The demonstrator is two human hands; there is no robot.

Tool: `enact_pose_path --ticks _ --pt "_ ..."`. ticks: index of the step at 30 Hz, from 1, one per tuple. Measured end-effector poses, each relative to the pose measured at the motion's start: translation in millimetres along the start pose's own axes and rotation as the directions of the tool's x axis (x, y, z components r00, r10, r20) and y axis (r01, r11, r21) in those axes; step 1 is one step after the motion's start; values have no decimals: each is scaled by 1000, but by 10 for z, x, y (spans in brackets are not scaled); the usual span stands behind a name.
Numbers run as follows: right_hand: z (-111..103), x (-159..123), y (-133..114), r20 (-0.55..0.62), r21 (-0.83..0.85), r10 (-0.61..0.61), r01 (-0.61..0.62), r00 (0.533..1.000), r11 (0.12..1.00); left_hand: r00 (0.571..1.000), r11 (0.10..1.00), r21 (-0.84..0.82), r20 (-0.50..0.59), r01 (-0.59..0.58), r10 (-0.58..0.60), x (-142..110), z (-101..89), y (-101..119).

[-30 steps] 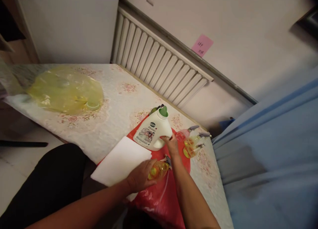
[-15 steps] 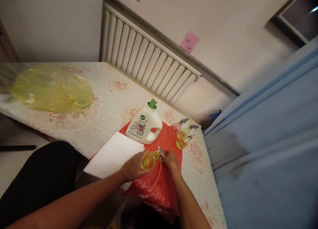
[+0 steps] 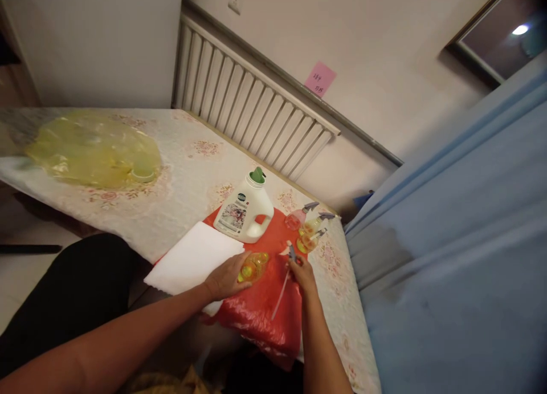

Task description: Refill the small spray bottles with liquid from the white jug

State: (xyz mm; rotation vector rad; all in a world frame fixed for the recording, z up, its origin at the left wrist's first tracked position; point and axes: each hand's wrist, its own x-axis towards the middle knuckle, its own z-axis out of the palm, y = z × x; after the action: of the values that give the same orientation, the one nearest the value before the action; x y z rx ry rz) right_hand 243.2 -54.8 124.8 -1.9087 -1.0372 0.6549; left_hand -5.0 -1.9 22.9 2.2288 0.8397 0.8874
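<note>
My left hand (image 3: 225, 277) is wrapped round a small clear spray bottle (image 3: 253, 267) with yellow liquid, its top off. To its right, my right hand (image 3: 302, 273) grips a grey and white spray head (image 3: 291, 252); its dip tube (image 3: 280, 296) hangs down over a red plastic bag (image 3: 273, 323). Bottle and spray head are apart. Just beyond my hands stands a white detergent jug (image 3: 243, 214) with a green spout. A white sheet (image 3: 196, 257) lies by my left hand, partly over the bag.
Several spray bottles stand beyond my right hand, a pink one (image 3: 294, 218) among them. A yellow plastic bag (image 3: 94, 149) lies at the left of the flowered tablecloth (image 3: 179, 171). A radiator (image 3: 252, 97) lines the wall; a blue curtain (image 3: 448, 240) hangs at the right.
The spray head in my right hand has moved right, away from the bottle's neck, and its tube swings clear over the red bag. My left hand has shifted slightly left with the bottle.
</note>
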Motion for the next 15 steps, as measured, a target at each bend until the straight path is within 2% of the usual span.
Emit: enact_pose_path --ticks 3,5,7,11,15 --pt "-225 -120 -229 -46 129 -47 53 998 990 1000 1000 -13 -15 1 -1 0 20 -19" --pt "-324 -215 -435 -151 316 -149 190 977 929 1000 1000 -19 -21 1 -2 1 31 -31" --pt "-372 -322 -652 -278 391 -263 359 924 848 1000 1000 -21 -25 -11 10 2 35 -40" --pt "-357 -518 -986 -385 362 -407 541 828 759 999 999 -28 -29 -43 42 -1 29 -43" --pt "-269 -606 -1090 -393 277 -497 615 774 738 999 999 -33 -34 -30 29 -5 31 -40"
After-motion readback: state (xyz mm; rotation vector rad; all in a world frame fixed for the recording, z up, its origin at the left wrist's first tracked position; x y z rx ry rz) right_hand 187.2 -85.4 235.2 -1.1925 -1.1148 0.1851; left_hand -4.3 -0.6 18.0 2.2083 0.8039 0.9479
